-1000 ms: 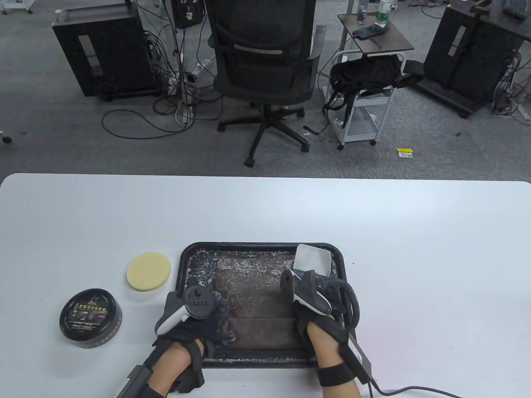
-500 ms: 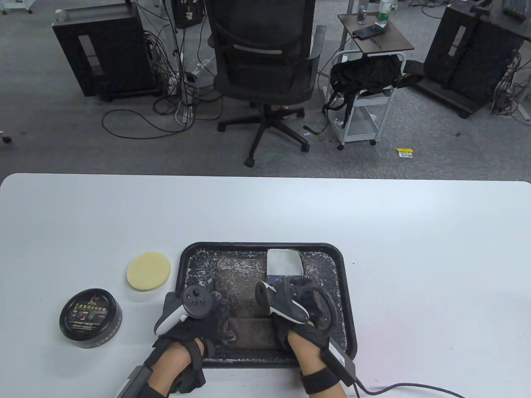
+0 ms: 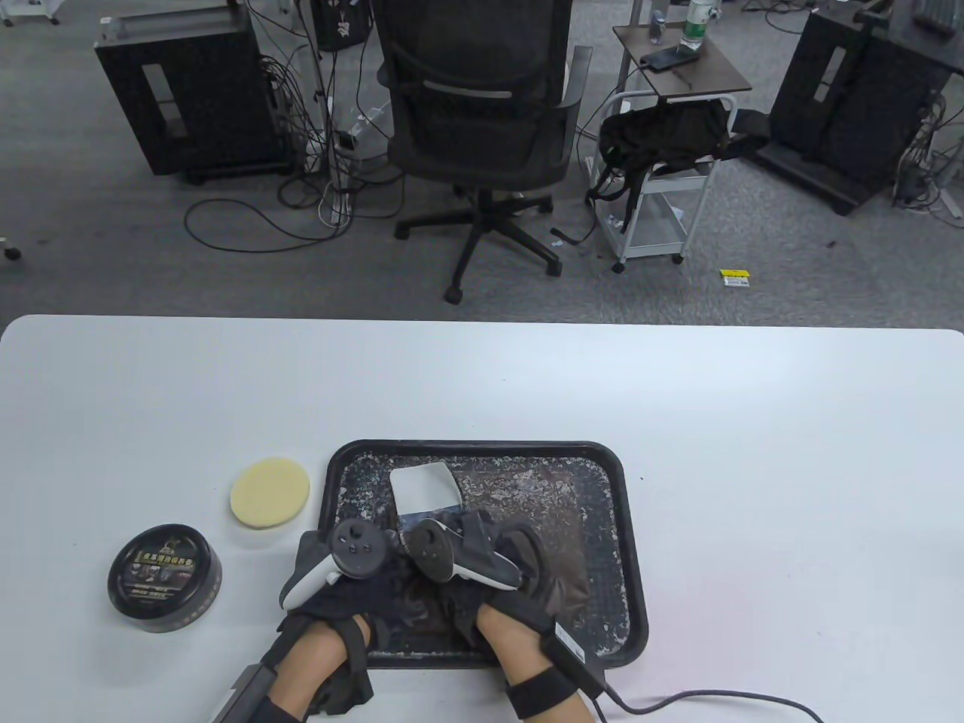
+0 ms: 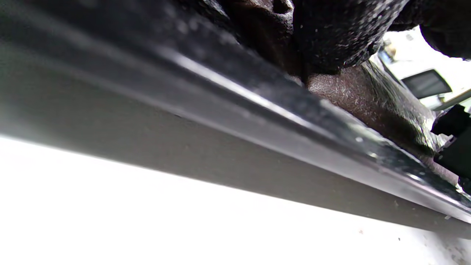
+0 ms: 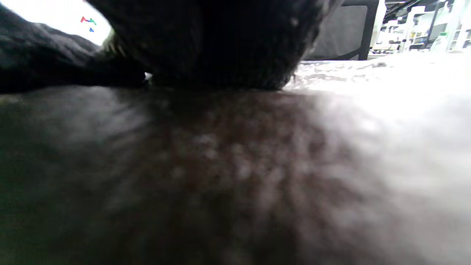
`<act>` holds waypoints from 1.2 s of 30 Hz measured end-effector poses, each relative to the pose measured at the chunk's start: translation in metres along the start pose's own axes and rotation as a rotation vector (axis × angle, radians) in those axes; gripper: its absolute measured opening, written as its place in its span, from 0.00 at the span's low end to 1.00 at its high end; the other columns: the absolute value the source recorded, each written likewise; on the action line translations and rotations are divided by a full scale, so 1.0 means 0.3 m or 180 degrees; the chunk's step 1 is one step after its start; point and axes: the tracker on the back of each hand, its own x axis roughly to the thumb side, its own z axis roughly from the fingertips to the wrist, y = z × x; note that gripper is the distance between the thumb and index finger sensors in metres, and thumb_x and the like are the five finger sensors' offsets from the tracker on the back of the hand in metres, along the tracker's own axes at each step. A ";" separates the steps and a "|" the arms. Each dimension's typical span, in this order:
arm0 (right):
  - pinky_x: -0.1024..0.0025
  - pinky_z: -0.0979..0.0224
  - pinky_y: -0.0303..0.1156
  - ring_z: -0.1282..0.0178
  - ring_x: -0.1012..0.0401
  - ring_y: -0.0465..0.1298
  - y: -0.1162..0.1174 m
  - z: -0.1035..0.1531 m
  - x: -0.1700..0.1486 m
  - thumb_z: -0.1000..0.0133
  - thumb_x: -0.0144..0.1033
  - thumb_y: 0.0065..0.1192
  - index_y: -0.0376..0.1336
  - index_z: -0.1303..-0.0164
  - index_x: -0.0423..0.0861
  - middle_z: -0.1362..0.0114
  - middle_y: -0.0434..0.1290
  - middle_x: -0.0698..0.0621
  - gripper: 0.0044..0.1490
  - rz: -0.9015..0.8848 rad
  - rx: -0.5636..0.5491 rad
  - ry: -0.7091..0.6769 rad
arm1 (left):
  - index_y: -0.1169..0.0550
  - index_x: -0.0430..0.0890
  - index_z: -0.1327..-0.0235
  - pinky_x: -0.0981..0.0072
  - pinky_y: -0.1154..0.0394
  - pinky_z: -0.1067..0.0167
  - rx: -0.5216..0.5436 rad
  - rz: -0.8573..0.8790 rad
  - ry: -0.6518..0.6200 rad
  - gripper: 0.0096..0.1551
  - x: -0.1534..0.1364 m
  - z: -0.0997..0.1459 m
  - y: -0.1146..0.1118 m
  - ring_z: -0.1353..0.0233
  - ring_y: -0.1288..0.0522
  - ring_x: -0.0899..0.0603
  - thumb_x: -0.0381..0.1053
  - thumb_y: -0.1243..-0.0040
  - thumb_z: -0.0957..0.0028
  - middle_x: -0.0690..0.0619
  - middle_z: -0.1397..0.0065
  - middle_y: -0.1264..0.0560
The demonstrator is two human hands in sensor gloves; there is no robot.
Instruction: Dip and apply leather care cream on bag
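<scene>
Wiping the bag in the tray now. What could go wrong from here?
1. The right hand has wiped the white cloth over to the left hand; another stroke that way may bump them together.
2. The left hand sits near the tray edge by the brown bag; if its hold slips, the bag may bunch.
3. The cream tin looks lidded, so re-dipping needs a free hand.

Black tray [image 3: 636,572], white-speckled inside. Brown pebble-grained leather bag [image 3: 561,557]. White cloth [image 3: 424,488]. Pale yellow round sponge [image 3: 269,492]. Black cream tin [image 3: 164,577], printed label. White table [image 3: 753,452].
</scene>
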 end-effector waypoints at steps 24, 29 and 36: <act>0.51 0.22 0.62 0.23 0.52 0.70 -0.012 0.093 -0.222 0.50 0.33 0.65 0.64 0.28 0.58 0.23 0.68 0.53 0.36 0.0505 0.0398 0.0433 | 0.46 0.54 0.29 0.39 0.65 0.26 0.0074 -0.0226 0.0063 0.49 0.023 0.001 0.009 0.18 0.65 0.41 0.60 0.34 0.59 0.58 0.20 0.62; 0.51 0.22 0.63 0.24 0.50 0.71 -0.014 0.158 -0.308 0.50 0.34 0.65 0.64 0.28 0.57 0.23 0.68 0.50 0.36 0.0625 0.0430 0.0719 | 0.46 0.55 0.29 0.39 0.65 0.26 0.0081 -0.0256 0.0098 0.49 0.025 0.001 0.011 0.19 0.65 0.40 0.61 0.34 0.59 0.56 0.20 0.63; 0.47 0.26 0.67 0.28 0.45 0.74 -0.027 0.188 -0.364 0.50 0.34 0.64 0.66 0.27 0.50 0.26 0.70 0.42 0.35 0.0219 0.0417 0.1048 | 0.49 0.52 0.27 0.38 0.65 0.26 0.0139 -0.0239 0.0018 0.53 0.025 0.001 0.006 0.19 0.64 0.39 0.60 0.33 0.59 0.53 0.20 0.62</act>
